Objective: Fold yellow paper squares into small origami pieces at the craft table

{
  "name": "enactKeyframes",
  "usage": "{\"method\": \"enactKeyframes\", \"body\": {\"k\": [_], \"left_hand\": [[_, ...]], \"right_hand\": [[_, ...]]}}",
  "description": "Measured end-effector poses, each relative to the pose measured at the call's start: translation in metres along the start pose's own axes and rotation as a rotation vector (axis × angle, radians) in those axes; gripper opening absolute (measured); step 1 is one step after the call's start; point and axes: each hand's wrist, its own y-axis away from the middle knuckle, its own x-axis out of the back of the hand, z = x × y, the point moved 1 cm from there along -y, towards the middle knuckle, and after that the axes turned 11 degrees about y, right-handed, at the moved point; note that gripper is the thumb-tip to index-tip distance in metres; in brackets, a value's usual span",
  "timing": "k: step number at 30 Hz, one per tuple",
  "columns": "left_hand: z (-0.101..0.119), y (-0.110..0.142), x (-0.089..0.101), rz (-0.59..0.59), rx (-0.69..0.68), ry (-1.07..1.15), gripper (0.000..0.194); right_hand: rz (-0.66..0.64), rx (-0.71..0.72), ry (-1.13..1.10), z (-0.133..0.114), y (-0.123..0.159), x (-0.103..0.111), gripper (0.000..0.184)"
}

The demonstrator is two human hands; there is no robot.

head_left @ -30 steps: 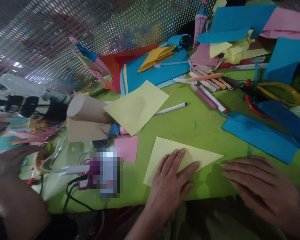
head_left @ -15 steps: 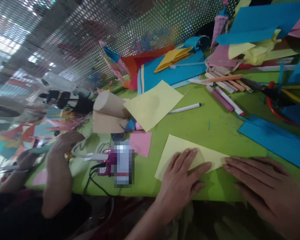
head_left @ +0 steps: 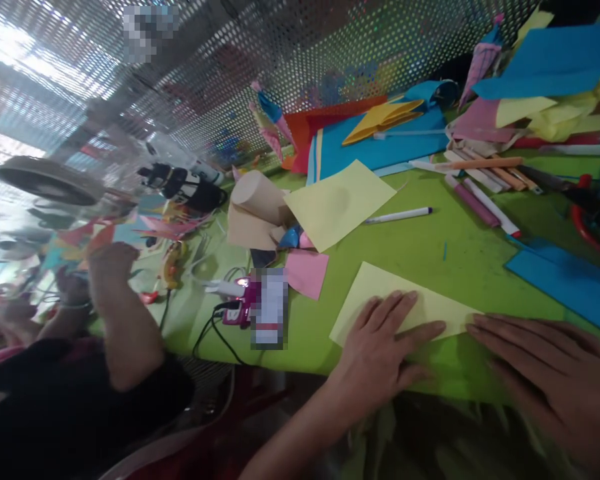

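Note:
A pale yellow sheet of paper (head_left: 367, 290) lies on the green tabletop near its front edge. My left hand (head_left: 383, 340) rests on it with the fingers spread, pressing it down. At the paper's right corner lies my right hand (head_left: 545, 370), its fingers stretched out and the fingertips touching that corner. Parts of the sheet are hidden beneath my left hand. Farther back is a second pale yellow sheet (head_left: 340, 203), with a white marker (head_left: 400, 215) beside it.
A phone (head_left: 270, 310), a purple charging plug (head_left: 243, 300) and a pink paper square (head_left: 307, 272) lie to the left. A cardboard roll (head_left: 260, 197) stands behind them. Pens, scissors (head_left: 587, 227) and blue paper (head_left: 570, 283) are on the right. A co-worker's arm (head_left: 125, 313) is at far left.
The view has shifted left, so the table's contents appear farther right. The co-worker's forearm has risen, and an orange-yellow tool now shows beside it. My hands stay on the paper in nearly the same pose.

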Motion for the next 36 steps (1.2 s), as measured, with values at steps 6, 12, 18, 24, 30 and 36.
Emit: {"method": "enactKeyframes", "body": {"k": [6,12,18,24,30,36], "left_hand": [[-0.002,0.002,-0.002,-0.005,-0.038,0.012,0.077],[-0.004,0.003,-0.010,0.039,-0.059,-0.007,0.079],[-0.006,0.002,-0.010,0.049,-0.076,-0.020,0.077],[-0.015,0.019,0.001,0.025,-0.082,-0.099,0.074],[-0.037,0.083,0.010,0.051,0.024,-0.198,0.072],[-0.011,0.106,0.011,0.135,0.091,-0.206,0.084]], "right_hand": [[0.035,0.016,-0.021,-0.001,-0.008,0.008,0.058],[0.071,0.060,0.038,-0.041,-0.017,0.016,0.063],[-0.046,0.019,0.076,-0.050,-0.009,0.009,0.064],[-0.023,-0.045,0.125,-0.028,0.003,0.010,0.059],[-0.026,-0.061,0.123,-0.026,0.006,0.007,0.063],[0.009,-0.066,0.175,-0.030,0.004,0.005,0.063]]}}
